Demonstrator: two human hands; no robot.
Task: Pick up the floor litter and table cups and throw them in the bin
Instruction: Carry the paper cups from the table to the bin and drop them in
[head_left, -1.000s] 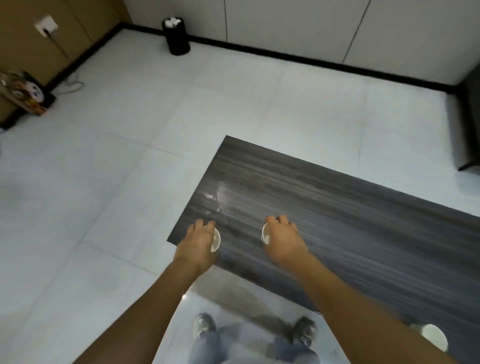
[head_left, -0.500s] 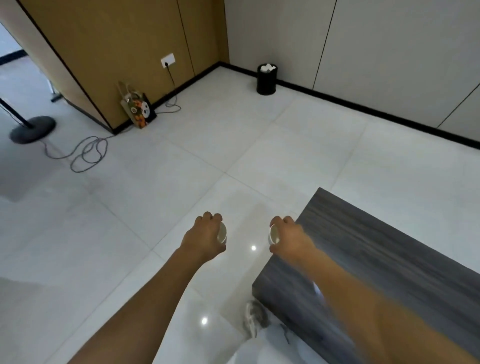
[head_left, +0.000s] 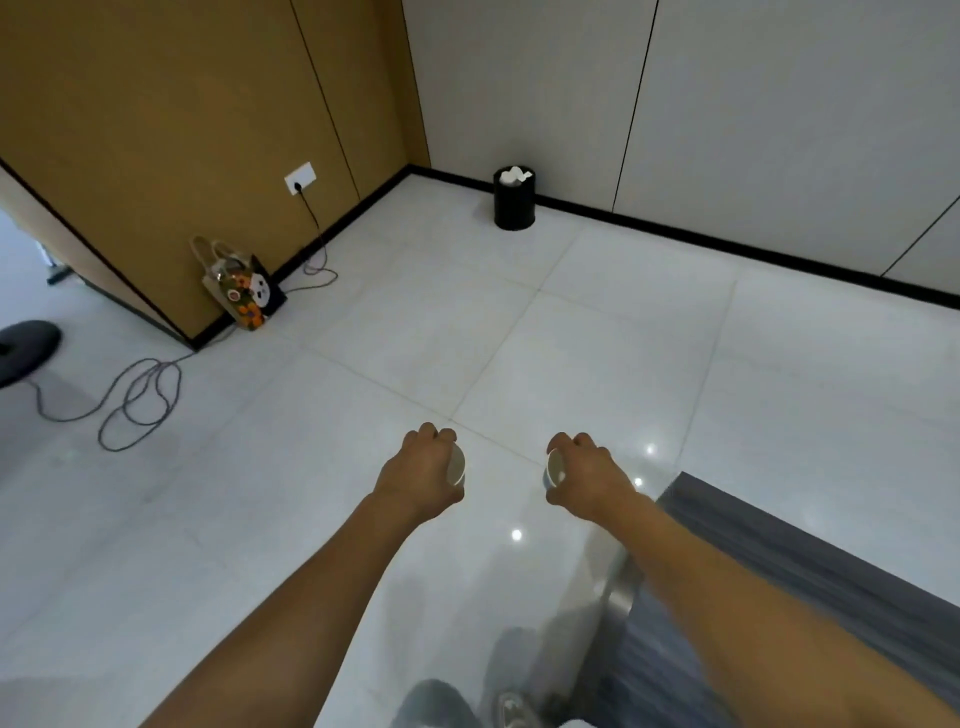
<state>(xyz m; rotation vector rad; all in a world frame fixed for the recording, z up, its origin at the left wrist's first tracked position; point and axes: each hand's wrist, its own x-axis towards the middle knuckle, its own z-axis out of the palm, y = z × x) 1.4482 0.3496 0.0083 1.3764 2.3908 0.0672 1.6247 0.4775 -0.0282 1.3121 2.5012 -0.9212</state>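
Note:
My left hand (head_left: 421, 474) is closed around a white paper cup (head_left: 456, 464), whose rim shows at the thumb side. My right hand (head_left: 589, 475) grips a second white paper cup (head_left: 555, 469) the same way. Both hands hang over the white tile floor, level with each other and about a hand's width apart. The black bin (head_left: 514, 201) stands far ahead against the wall's baseboard, with crumpled white paper sticking out of its top. The dark wood-grain table (head_left: 810, 571) lies at the lower right, behind my right forearm.
A patterned tote bag (head_left: 241, 286) leans on the brown wall at the left. A grey cable (head_left: 140, 400) loops across the floor from a wall socket (head_left: 300, 178). A dark round stand base (head_left: 26, 348) sits at the far left edge. My shoe (head_left: 511, 709) shows below.
I have turned away from the table with a cup in each hand. The table has slid to the lower right of the view, and the bin now sits straight ahead and looks nearer.

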